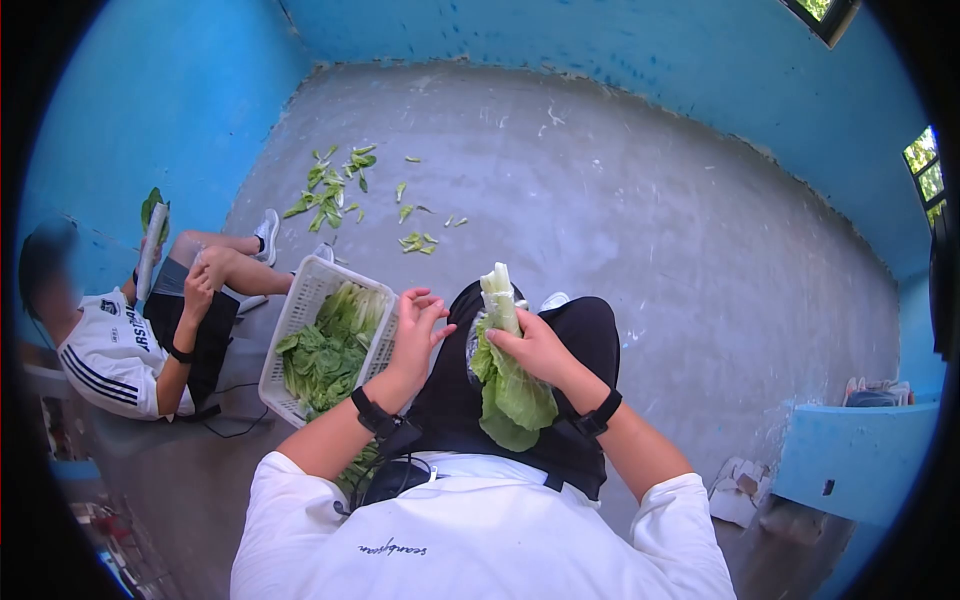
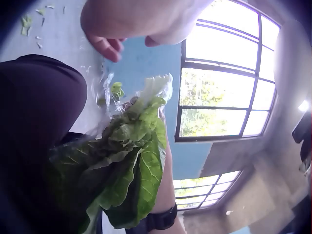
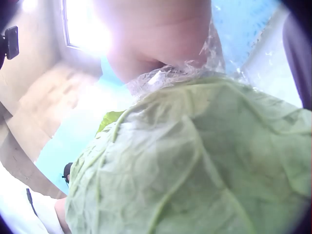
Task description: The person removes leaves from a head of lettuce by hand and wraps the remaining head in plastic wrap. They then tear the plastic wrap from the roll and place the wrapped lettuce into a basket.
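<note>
My right hand (image 1: 540,352) grips a head of leafy lettuce (image 1: 512,395) over my lap, its pale cut stems pointing away from me and its leaves toward my body. Clear plastic film (image 3: 168,77) is gathered around the lettuce by that hand; the left wrist view also has crinkled film (image 2: 108,95) beside the stems. My left hand (image 1: 415,335) is held apart from the lettuce, fingers loosely bent with nothing in them, near the basket's right rim. In the right wrist view a broad leaf (image 3: 195,161) hides much of the lettuce.
A white plastic basket (image 1: 268,365) of leafy greens (image 1: 330,345) stands at my left. Loose leaf scraps (image 1: 325,190) lie on the grey floor ahead. Farther left, a seated person (image 1: 120,345) holds a pale, long bundle (image 1: 150,250) with a green leaf at its top.
</note>
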Tool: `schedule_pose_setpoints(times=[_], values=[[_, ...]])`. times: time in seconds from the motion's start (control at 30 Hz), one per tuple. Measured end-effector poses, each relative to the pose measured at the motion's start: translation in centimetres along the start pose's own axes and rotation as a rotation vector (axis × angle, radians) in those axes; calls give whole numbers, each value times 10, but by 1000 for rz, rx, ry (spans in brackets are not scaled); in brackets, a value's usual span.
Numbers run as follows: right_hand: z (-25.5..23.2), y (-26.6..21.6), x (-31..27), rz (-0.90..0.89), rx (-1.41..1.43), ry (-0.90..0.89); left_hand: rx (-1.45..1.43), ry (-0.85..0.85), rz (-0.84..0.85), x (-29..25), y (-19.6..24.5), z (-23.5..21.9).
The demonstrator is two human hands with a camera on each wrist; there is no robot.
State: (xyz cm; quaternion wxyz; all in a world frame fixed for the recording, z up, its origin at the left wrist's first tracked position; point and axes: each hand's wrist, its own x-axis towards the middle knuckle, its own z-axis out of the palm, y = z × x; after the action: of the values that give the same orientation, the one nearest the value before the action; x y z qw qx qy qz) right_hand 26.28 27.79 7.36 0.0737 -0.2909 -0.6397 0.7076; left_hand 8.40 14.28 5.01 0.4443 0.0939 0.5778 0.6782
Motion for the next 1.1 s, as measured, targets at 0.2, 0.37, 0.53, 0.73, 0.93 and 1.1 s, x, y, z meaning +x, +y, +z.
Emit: schedule_pose_setpoints(times=[0.2,0.37,0.53,0.73,0.93,1.1], values=[[-6,0,-2,44,248,-93,-201,-294,-560,-3,-13,8],[-14,14,-3,136,402,-153,-321,-471,-745,15,-42,-3],[-16,22,-6,130,475,-238,-308,-533,-601,11,-43,0],[-22,12,-12,86,308,-196,-138,-276,-340,-6,-16,11],[-27,21,-11,105,197,-194,-141,-221,-153,-11,-9,1],[-30,3,-17,98,202,-159,-207,-431,-319,-21,16,0]])
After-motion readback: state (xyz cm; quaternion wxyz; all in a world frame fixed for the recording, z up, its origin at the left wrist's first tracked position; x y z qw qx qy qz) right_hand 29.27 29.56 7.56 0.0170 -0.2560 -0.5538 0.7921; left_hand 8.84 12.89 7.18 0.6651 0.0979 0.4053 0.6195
